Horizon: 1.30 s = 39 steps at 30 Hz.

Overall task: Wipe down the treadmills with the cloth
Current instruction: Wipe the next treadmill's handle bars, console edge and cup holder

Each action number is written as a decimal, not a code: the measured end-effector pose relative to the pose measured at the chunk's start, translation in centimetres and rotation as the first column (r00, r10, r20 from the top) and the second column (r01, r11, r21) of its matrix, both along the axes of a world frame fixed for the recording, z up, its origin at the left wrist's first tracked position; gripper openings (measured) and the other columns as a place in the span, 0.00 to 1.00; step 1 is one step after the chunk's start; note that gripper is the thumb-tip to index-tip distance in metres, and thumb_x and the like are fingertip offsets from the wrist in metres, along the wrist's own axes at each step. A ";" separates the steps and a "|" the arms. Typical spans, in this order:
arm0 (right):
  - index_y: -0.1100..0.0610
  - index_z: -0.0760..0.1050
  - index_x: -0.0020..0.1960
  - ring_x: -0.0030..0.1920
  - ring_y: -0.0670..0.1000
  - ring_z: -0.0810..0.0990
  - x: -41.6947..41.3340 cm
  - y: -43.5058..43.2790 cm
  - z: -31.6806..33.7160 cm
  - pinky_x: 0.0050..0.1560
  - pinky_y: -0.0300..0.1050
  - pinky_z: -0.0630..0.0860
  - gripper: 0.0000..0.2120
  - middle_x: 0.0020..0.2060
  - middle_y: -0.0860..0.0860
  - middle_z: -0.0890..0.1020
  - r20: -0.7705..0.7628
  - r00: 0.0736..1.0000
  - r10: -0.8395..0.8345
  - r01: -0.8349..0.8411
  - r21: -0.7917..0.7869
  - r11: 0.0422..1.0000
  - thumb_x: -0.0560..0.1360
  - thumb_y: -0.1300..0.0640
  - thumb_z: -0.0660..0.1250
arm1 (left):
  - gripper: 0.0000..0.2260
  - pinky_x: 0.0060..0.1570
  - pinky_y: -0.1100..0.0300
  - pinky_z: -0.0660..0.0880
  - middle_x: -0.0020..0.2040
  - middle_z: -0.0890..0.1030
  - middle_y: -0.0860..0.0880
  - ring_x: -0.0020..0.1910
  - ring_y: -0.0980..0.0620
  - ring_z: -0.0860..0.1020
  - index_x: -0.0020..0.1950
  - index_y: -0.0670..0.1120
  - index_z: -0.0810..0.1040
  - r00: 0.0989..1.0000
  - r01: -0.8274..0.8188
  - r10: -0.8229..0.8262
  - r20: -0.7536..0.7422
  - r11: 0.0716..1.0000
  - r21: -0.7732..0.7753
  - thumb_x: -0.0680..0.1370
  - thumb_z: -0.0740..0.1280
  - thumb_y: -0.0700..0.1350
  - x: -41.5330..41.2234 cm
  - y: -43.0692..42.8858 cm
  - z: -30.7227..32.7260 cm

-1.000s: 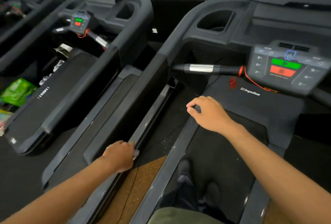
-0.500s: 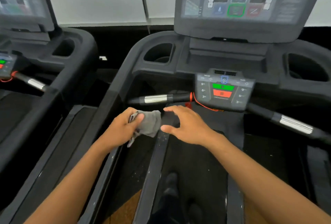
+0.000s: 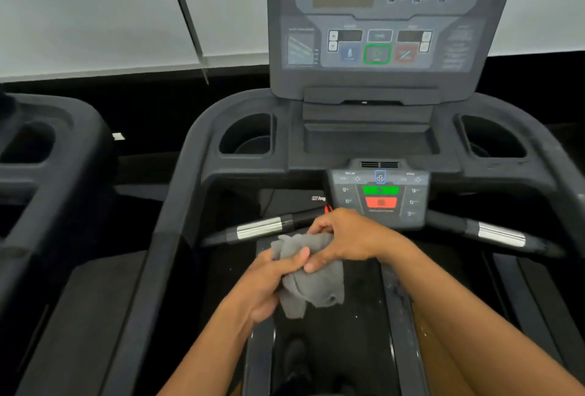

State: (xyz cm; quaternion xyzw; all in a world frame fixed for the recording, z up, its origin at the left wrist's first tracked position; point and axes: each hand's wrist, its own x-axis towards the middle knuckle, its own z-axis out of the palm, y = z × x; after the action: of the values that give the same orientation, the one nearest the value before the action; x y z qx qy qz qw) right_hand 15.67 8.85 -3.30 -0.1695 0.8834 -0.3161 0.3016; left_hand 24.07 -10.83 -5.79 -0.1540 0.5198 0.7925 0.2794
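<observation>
A crumpled grey cloth (image 3: 311,281) is held between both hands above the belt of the black treadmill (image 3: 196,174) in front of me. My left hand (image 3: 269,284) grips the cloth from the left, thumb across its top. My right hand (image 3: 345,239) pinches the cloth's upper edge from the right. Both hands sit just below the small control panel (image 3: 380,196) with its green and red buttons. The tall console (image 3: 376,25) rises behind it.
Chrome-banded handlebars (image 3: 259,227) (image 3: 500,235) stick out left and right of the panel. Cup holders (image 3: 248,136) (image 3: 490,136) flank the console tray. A second treadmill (image 3: 38,155) stands at the left. A white wall runs behind.
My view has swung from the side rail up to the console. My left hand brought the cloth up from the rail, and my right hand came over and took hold of it too.
</observation>
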 end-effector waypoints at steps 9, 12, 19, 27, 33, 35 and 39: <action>0.48 0.82 0.54 0.35 0.33 0.80 -1.6 2.1 -0.3 0.43 0.35 0.73 0.16 0.40 0.41 0.87 -0.063 0.944 -0.324 0.321 -0.053 0.945 0.69 0.44 0.80 | 0.23 0.74 0.46 0.69 0.75 0.75 0.46 0.76 0.45 0.72 0.74 0.44 0.74 0.880 -0.244 -0.264 -0.395 0.462 -0.853 0.81 0.69 0.51 -6.9 -3.6 -4.6; 0.49 0.83 0.53 0.38 0.37 0.82 -1.0 2.9 -0.1 0.46 0.36 0.77 0.14 0.40 0.43 0.87 -0.050 0.929 -0.366 0.362 -0.072 0.929 0.71 0.46 0.79 | 0.29 0.82 0.44 0.55 0.82 0.64 0.43 0.83 0.42 0.58 0.80 0.38 0.66 0.806 -0.228 -0.460 -0.374 0.341 -0.912 0.80 0.69 0.40 -6.6 1.1 -8.3; 0.52 0.84 0.56 0.39 0.37 0.80 1.2 7.2 0.8 0.48 0.33 0.75 0.16 0.43 0.46 0.87 -0.095 0.879 -0.467 0.463 -0.061 0.884 0.73 0.45 0.78 | 0.14 0.55 0.63 0.74 0.59 0.82 0.49 0.60 0.51 0.80 0.67 0.47 0.74 0.918 -0.262 -0.036 -0.395 0.692 -0.673 0.84 0.65 0.49 -4.1 9.1 -3.7; 0.51 0.78 0.67 0.62 0.47 0.83 3.5 12.8 2.6 0.65 0.50 0.79 0.26 0.60 0.49 0.85 0.359 0.782 -0.510 0.623 -0.443 0.645 0.72 0.44 0.78 | 0.08 0.51 0.53 0.81 0.52 0.88 0.46 0.51 0.50 0.87 0.57 0.46 0.83 0.970 -0.124 0.096 -0.224 0.986 -0.113 0.79 0.74 0.41 -4.7 14.8 3.4; 0.61 0.79 0.65 0.61 0.58 0.83 4.3 20.4 0.4 0.63 0.55 0.79 0.17 0.60 0.61 0.84 0.556 0.670 -0.492 0.742 -0.507 0.438 0.79 0.55 0.73 | 0.07 0.54 0.49 0.83 0.51 0.89 0.44 0.54 0.45 0.87 0.54 0.44 0.86 0.966 0.099 -0.139 -0.217 0.978 -0.185 0.77 0.76 0.39 -6.9 20.9 2.4; 0.62 0.81 0.60 0.54 0.56 0.86 4.2 23.1 -0.2 0.58 0.54 0.82 0.15 0.53 0.59 0.87 0.506 0.617 -0.603 0.785 -0.447 0.429 0.77 0.56 0.75 | 0.08 0.54 0.47 0.83 0.47 0.89 0.49 0.50 0.49 0.87 0.51 0.48 0.85 0.933 0.009 -0.170 -0.317 0.893 -0.451 0.74 0.79 0.43 -7.9 22.6 1.1; 0.59 0.82 0.55 0.49 0.53 0.88 2.5 26.8 -0.7 0.50 0.53 0.85 0.13 0.47 0.54 0.88 0.389 0.606 -0.694 0.792 -0.375 0.482 0.74 0.56 0.78 | 0.13 0.49 0.56 0.79 0.44 0.85 0.55 0.46 0.53 0.83 0.52 0.54 0.81 0.832 -0.200 -0.288 -0.475 0.642 -0.740 0.71 0.80 0.49 -8.7 25.2 -0.2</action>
State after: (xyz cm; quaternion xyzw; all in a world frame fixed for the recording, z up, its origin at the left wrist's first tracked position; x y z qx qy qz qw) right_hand 18.13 35.64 -4.01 0.1872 0.7175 -0.6522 0.1573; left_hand 15.40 14.41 -6.02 -0.0081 0.8658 0.4983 0.0449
